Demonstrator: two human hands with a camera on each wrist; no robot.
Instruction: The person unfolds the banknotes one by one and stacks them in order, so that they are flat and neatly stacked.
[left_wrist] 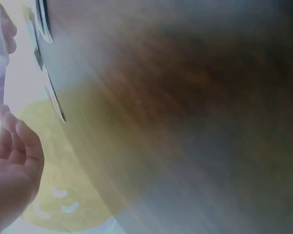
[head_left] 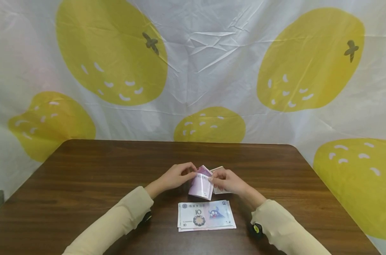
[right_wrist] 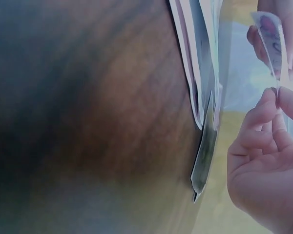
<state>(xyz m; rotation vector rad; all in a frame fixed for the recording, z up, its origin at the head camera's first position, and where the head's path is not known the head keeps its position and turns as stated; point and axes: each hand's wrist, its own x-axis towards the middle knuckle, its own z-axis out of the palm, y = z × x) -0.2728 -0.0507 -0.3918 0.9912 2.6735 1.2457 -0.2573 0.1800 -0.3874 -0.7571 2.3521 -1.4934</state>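
A pale purple play banknote point(head_left: 201, 188) is lifted between the two hands, its sheet bent and curving down toward the front. My left hand point(head_left: 177, 176) pinches its upper left edge between thumb and fingers. At the upper right corner, my right hand point(head_left: 228, 182) grips the same note with thumb and forefinger, the other fingers curled loosely, as the right wrist view shows at that hand point(right_wrist: 268, 156). Just behind lie a darker purple note point(head_left: 204, 170) and a brownish note point(head_left: 221, 191), both partly hidden by the hands and the raised note.
Nearer the body, a slightly uneven stack of play notes point(head_left: 188, 222) lies flat, a white and lilac 10 with a blue cartoon figure on top. Everything rests on a dark brown wooden table point(head_left: 116, 159). A white curtain point(head_left: 209, 71) with yellow fruit hangs behind it.
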